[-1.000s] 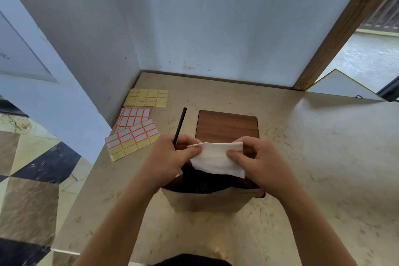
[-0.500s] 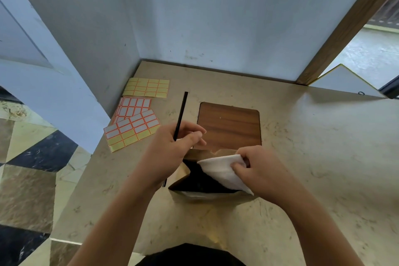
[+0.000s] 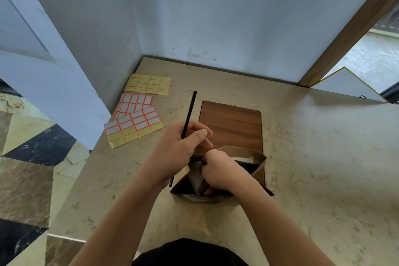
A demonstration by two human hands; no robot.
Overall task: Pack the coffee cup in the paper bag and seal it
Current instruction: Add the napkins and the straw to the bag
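A brown paper bag stands open on the counter in front of me, its inside dark. My right hand reaches down into the mouth of the bag, fingers closed on a white napkin that is mostly inside. My left hand rests at the bag's left rim and grips a thin black straw that points away from me. The coffee cup itself is hidden inside the bag; I cannot make it out.
A brown wooden board lies on the beige marble counter just behind the bag. Three sheets of orange-edged sticker labels lie at the left near the wall corner. The counter's left edge drops to a tiled floor.
My right hand has pushed the white napkin from above the bag down into it. My left hand let go of the napkin and now holds the straw by the bag's rim.
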